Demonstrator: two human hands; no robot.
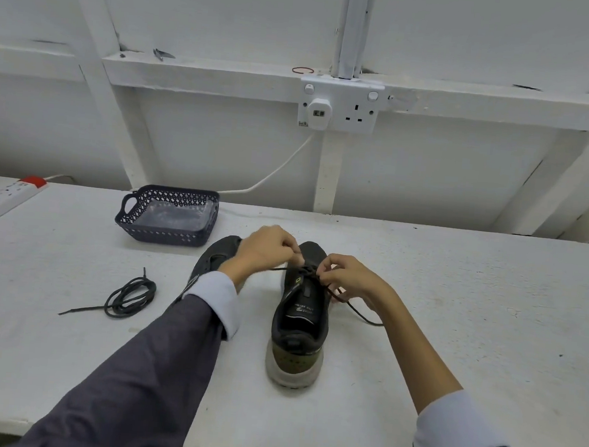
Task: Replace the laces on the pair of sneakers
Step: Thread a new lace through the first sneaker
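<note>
One white table (pixel 455 306) bears two dark sneakers: one sneaker (pixel 299 329) heel toward the camera, the other sneaker (pixel 213 255) partly behind a sleeve. Beyond sits a mesh basket (pixel 165 236). Left hand (pixel 266 249) and right hand (pixel 348 277) each pinch the black lace (pixel 360 311) over the first sneaker's eyelets. A coiled spare lace (pixel 132 295) lies left.

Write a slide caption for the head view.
Left hand and right hand pinch a black lace over the upright sneaker; a second lace lies coiled nearby.
</note>
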